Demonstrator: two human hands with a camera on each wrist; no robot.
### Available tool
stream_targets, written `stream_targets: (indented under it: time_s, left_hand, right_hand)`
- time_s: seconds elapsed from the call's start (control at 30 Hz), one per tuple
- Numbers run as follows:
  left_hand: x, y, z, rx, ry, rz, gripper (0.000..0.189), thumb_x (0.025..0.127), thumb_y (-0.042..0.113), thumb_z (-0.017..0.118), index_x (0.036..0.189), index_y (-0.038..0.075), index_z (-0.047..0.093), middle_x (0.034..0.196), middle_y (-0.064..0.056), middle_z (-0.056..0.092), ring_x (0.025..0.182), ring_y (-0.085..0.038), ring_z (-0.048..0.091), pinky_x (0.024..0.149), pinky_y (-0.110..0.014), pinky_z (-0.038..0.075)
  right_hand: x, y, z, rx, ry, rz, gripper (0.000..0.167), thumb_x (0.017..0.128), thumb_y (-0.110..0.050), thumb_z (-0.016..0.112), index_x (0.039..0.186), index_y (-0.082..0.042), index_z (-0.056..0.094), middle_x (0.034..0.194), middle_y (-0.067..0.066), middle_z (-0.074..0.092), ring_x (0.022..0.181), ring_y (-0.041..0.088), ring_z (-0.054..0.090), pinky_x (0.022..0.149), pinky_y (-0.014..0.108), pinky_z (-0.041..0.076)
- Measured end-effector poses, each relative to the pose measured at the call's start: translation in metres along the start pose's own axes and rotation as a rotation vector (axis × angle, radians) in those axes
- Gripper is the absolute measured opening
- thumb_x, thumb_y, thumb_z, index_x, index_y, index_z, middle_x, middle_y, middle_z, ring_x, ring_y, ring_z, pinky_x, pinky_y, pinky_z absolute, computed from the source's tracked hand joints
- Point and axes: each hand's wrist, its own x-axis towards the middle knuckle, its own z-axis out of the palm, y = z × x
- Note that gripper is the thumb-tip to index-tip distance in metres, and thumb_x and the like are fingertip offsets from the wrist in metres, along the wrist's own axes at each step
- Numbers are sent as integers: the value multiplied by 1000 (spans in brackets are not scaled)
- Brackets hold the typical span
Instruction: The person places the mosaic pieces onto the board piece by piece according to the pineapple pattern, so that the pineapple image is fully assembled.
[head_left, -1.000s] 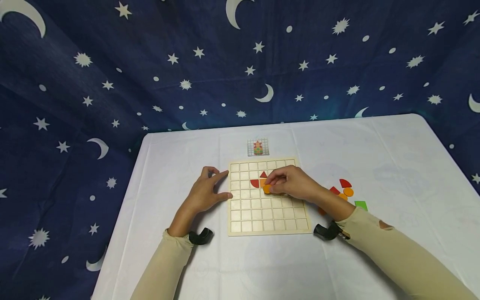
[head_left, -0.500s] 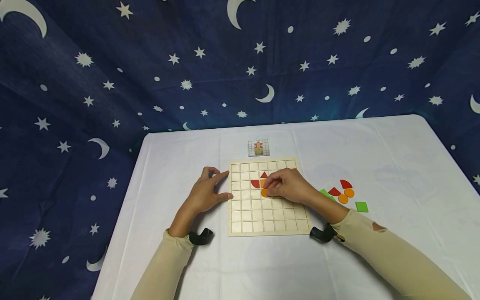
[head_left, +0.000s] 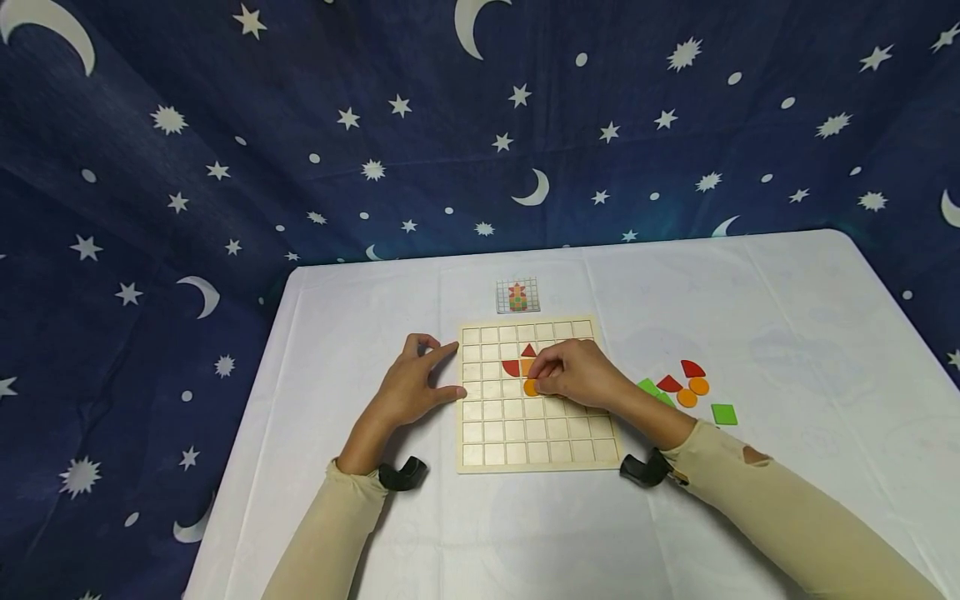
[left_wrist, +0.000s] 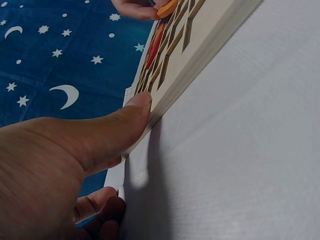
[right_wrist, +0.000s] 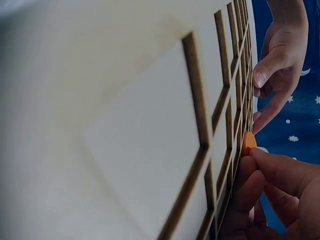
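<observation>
While the right hand [head_left: 576,369] pinches an orange disc [head_left: 531,387] at its thumb and curled fingertips, that round piece, equally broad every way, shows its flat face upward over the grid board [head_left: 504,430], nearer the person than an orange piece [head_left: 526,366]. The left hand [head_left: 405,387] spreads thumb and forefinger against the board's edge.

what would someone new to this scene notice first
Probably the dark blue cloth with pale moons and stars behind the white table. Next, the gridded board on the table, where the right hand holds an orange disc. Loose coloured pieces lie right of the board.
</observation>
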Motion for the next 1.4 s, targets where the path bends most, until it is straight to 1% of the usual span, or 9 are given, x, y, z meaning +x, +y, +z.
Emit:
stream_targets:
  time_s: [0.27, 0.6, 1.0, 1.23, 1.4]
  left_hand:
    - [0, 0, 0, 3, -2, 7, 79, 81, 40, 87, 149, 16, 55, 136, -15, 43, 103, -28, 52, 88, -42, 45]
    - [0, 0, -1, -1, -2, 6, 79, 81, 40, 87, 149, 16, 54, 137, -16, 43, 102, -28, 52, 87, -41, 45]
    - [0, 0, -1, -4, -3, 10, 79, 82, 39, 86, 149, 15, 54, 137, -16, 43, 102, -28, 52, 87, -41, 45]
    - [0, 0, -1, 2, -6, 16, 78, 82, 39, 86, 149, 15, 54, 136, -15, 43, 100, -27, 52, 86, -39, 44]
    - [0, 0, -1, 0, -6, 18, 78, 82, 39, 86, 149, 15, 54, 136, -15, 43, 100, -26, 51, 85, -39, 43]
  right_hand:
    - [1, 1, 0, -36, 0, -25, 9, 82, -9, 81, 88, -15, 79, 76, -6, 69, 69, 9, 61, 68, 26, 48]
    - [-2, 0, -2, -50, -5, -35, 12, 80, -8, 83, 90, -14, 79, 81, -4, 70, 75, 9, 61, 70, 26, 48]
    - [0, 1, 0, -55, 11, -47, 12, 79, -7, 84, 87, -14, 78, 78, -5, 70, 74, 9, 60, 69, 26, 48]
    - [0, 0, -3, -37, -4, -26, 11, 80, -8, 84, 88, -13, 78, 79, -5, 70, 74, 9, 61, 69, 26, 48]
    - [-2, -2, -16, -26, -9, 8, 10, 82, -12, 83, 90, -15, 79, 79, -6, 72, 72, 10, 64, 69, 26, 49]
